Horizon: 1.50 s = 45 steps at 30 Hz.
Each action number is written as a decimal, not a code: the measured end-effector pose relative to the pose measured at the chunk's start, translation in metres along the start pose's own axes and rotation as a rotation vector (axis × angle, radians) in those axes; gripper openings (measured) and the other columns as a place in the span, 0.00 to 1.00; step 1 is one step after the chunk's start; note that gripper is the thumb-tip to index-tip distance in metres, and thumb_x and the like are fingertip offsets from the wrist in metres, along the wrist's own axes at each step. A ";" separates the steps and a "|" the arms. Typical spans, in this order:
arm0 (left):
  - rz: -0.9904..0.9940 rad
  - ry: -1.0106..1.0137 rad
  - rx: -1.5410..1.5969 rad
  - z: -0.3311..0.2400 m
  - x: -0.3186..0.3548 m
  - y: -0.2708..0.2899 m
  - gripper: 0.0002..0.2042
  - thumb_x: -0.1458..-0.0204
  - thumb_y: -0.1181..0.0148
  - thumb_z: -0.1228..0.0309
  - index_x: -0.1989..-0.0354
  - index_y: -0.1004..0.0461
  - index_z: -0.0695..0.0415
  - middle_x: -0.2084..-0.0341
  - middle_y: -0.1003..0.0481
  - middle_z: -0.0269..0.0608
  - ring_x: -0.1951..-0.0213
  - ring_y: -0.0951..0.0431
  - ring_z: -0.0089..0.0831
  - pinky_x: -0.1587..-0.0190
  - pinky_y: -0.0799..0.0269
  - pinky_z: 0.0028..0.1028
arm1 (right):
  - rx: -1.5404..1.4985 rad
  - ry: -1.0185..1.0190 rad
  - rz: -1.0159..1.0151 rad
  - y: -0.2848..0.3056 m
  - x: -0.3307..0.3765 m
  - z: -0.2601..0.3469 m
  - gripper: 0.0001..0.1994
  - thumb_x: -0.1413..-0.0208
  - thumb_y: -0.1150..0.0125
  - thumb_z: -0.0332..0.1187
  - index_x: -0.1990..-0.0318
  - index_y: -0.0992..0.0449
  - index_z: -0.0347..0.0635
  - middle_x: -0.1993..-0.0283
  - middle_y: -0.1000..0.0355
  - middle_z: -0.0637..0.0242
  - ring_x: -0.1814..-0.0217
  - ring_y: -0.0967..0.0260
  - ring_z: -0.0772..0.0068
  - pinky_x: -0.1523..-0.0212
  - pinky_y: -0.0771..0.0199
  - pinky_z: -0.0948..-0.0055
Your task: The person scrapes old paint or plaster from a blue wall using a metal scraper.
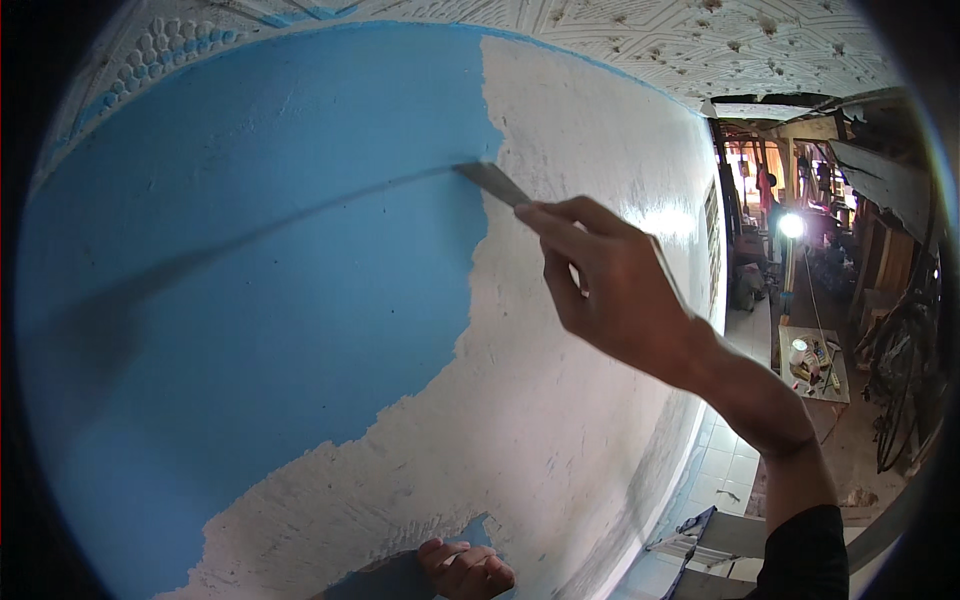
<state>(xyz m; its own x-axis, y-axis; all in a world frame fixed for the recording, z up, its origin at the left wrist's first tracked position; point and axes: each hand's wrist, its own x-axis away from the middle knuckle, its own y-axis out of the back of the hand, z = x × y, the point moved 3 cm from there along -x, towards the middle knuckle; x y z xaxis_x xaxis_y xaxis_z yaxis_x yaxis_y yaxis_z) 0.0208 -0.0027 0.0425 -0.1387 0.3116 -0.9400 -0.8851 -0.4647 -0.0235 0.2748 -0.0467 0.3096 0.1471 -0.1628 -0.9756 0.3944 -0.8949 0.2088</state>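
The right hand [610,290] grips a flat grey metal scraper blade [493,183], its tip against the blue-painted wall [250,250] at the bare white plaster's [560,400] edge. Low down, the left hand [465,570] seemingly rests curled on the wall, holding nothing visible.

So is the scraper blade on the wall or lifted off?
On: the scraper tip in the right hand meets the wall at the blue paint edge.

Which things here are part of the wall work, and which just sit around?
In the job:
right hand holding a flat metal scraper
blue wall with white scraped area
left hand on the wall

Lying about:
small cluttered table
stepladder
bright lamp
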 end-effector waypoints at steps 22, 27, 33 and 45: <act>-0.007 0.009 0.019 -0.002 0.001 0.005 0.15 0.46 0.46 0.74 0.86 0.34 0.55 0.88 0.38 0.39 0.68 0.30 0.39 0.54 0.30 0.45 | -0.003 0.018 -0.024 0.001 -0.008 0.009 0.19 0.43 0.42 0.15 0.44 0.23 0.32 0.53 0.22 0.53 0.71 0.24 0.73 0.74 0.24 0.76; 0.141 -0.009 -0.032 0.002 0.015 0.012 0.12 0.41 0.57 0.71 0.78 0.34 0.46 0.88 0.35 0.28 0.73 0.32 0.23 0.34 0.38 0.44 | -0.020 0.028 -0.037 -0.002 -0.009 0.007 0.19 0.44 0.42 0.15 0.44 0.23 0.31 0.54 0.22 0.53 0.71 0.24 0.72 0.72 0.23 0.75; -0.062 0.041 -0.006 -0.003 -0.001 0.002 0.15 0.47 0.46 0.76 0.86 0.36 0.53 0.89 0.40 0.37 0.70 0.32 0.36 0.59 0.34 0.41 | -0.001 0.033 -0.029 -0.003 -0.011 0.014 0.18 0.43 0.42 0.15 0.45 0.23 0.31 0.55 0.22 0.53 0.72 0.24 0.73 0.73 0.25 0.76; -0.016 0.021 0.005 -0.001 -0.002 0.004 0.15 0.47 0.46 0.77 0.86 0.37 0.53 0.88 0.39 0.38 0.72 0.33 0.37 0.62 0.35 0.40 | -0.002 0.035 -0.037 0.001 -0.018 0.017 0.16 0.41 0.42 0.17 0.46 0.22 0.31 0.59 0.23 0.56 0.75 0.29 0.77 0.75 0.29 0.77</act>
<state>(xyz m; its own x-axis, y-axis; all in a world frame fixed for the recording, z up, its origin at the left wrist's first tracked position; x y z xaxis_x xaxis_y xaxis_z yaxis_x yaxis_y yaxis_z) 0.0179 -0.0066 0.0439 -0.1148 0.3016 -0.9465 -0.8895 -0.4555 -0.0372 0.2577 -0.0518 0.3258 0.1645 -0.1152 -0.9796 0.4015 -0.8993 0.1731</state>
